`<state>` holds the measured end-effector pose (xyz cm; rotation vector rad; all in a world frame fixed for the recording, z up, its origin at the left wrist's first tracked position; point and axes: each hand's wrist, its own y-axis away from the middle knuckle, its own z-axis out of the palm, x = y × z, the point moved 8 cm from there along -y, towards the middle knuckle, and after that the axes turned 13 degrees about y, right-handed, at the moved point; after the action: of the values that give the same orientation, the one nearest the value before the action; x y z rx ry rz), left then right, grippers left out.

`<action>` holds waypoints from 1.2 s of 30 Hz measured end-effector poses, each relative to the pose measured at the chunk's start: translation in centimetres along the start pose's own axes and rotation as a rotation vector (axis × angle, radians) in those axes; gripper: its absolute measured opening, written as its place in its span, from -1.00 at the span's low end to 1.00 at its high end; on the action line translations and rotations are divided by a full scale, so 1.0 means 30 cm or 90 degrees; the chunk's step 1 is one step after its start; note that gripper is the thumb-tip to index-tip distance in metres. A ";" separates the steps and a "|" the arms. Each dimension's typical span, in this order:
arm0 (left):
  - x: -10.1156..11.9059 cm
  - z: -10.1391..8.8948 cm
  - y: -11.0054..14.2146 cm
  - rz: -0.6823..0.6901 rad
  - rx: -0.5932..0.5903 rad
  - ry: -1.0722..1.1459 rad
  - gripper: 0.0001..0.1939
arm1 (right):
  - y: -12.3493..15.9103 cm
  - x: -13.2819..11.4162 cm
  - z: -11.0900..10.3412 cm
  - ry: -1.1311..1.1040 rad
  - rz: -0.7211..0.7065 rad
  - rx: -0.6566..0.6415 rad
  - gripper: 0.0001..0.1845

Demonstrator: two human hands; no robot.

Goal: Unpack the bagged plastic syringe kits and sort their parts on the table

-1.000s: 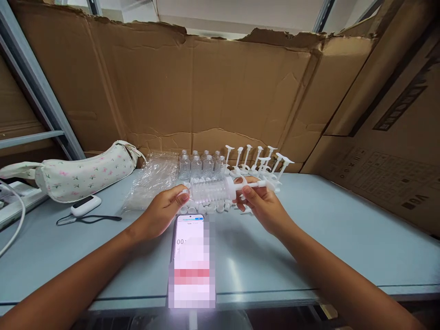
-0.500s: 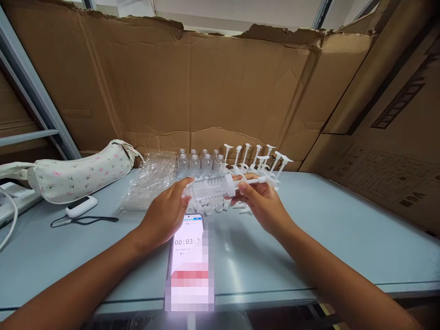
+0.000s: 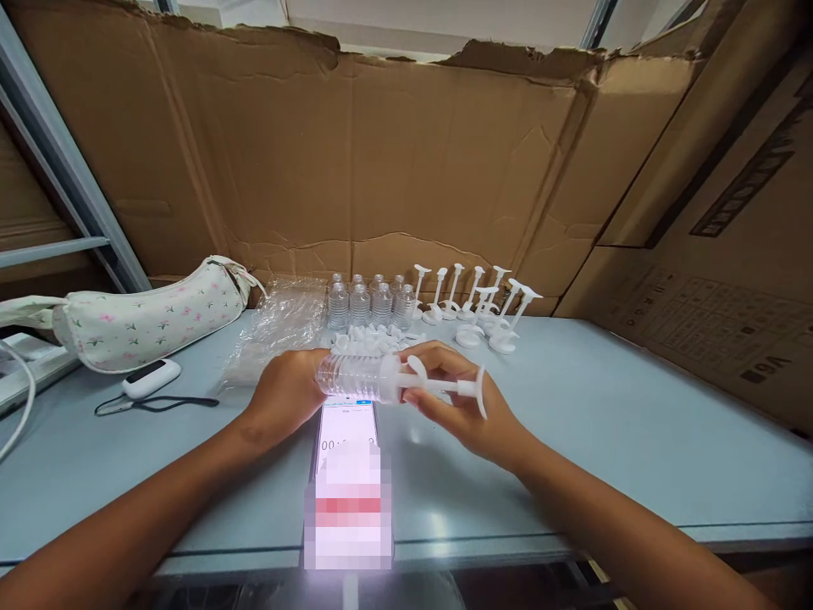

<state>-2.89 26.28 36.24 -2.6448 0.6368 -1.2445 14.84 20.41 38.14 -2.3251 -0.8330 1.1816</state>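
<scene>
Held level over the phone's top end is a clear ribbed plastic bottle [image 3: 356, 376] fitted with a white plunger cap [image 3: 438, 385], syringe-like in shape. My left hand [image 3: 285, 391] is closed round its left end, which the fingers hide. On the other end, my right hand [image 3: 479, 415] grips the white cap near its curved finger flange, thumb in front and fingers behind. The plunger's rod and end plate stick out to the right across my palm. Small white caps [image 3: 372, 340] lie in a pile just behind the bottle.
Several clear ribbed bottles [image 3: 360, 307] stand in rows at the back, beside several upright white plungers [image 3: 473, 292]. Left of them lie a clear plastic bag [image 3: 279, 326], a floral pouch [image 3: 152, 326] and a small white device [image 3: 151, 379]. A lit phone [image 3: 349, 466] lies in front; cardboard [image 3: 445, 161] walls the back.
Both hands have come lower and closer with the bottle, which now covers part of the phone's top. The bottle has turned so the plunger's flange and end plate show.
</scene>
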 end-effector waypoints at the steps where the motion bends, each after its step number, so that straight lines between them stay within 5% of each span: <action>1: -0.006 0.020 -0.003 -0.011 -0.040 0.013 -0.79 | -0.001 -0.018 -0.010 0.042 -0.037 -0.003 -0.89; 5: -0.005 0.086 -0.002 0.005 -0.186 0.072 -0.80 | -0.004 -0.025 -0.028 0.057 -0.091 -0.055 -0.88; 14: 0.069 -0.009 0.024 0.252 0.034 -0.086 -0.71 | -0.019 0.164 -0.056 -0.252 0.198 0.055 -0.77; 19: 0.111 -0.018 0.051 0.348 0.076 -0.145 -0.71 | -0.023 0.182 -0.055 -0.301 0.233 0.065 -0.68; 29: 0.094 0.000 0.040 0.181 -0.032 0.039 -0.66 | -0.022 0.195 -0.056 -0.312 0.222 0.090 -0.70; 36: 0.041 0.046 0.023 0.032 -0.148 0.341 -0.47 | -0.027 0.160 -0.089 -0.217 0.090 0.030 -0.75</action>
<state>-1.35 25.05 36.01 -2.4357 0.9647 -1.9929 19.02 24.00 37.32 -2.2065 -0.7488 1.6719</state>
